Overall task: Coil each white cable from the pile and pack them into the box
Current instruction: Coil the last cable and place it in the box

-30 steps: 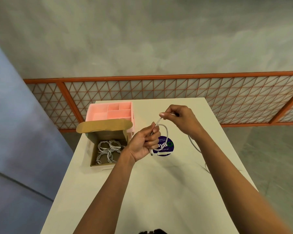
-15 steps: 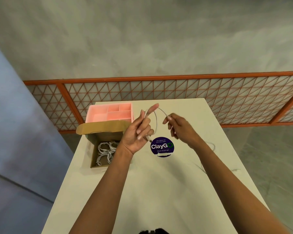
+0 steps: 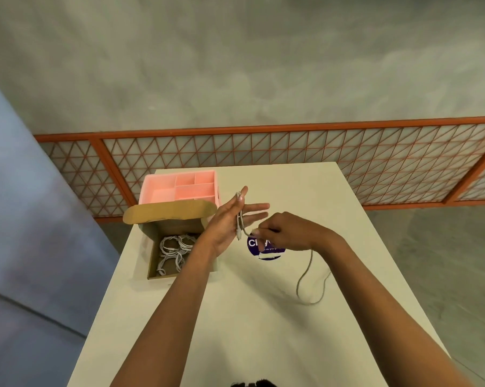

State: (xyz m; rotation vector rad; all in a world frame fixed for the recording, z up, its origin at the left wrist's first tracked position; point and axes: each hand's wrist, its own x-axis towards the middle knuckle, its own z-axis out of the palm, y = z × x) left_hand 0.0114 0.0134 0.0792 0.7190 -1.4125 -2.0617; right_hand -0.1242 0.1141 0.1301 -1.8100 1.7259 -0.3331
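right grip (image 3: 283, 231) pinches white cable (image 3: 239, 219)

Industrial or warehouse-type space: bare grey concrete floor (image 3: 445, 261), orange metal lattice railing (image 3: 263, 127), plain white rectangular worktop (image 3: 235, 317).

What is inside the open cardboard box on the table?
Several coiled white cables lie in the cardboard box. The left forearm covers its right corner, so anything there is hidden.

One loose cable (image 3: 310, 259), one box (image 3: 174, 211), one pink tray (image 3: 150, 188), one sticker (image 3: 254, 247).
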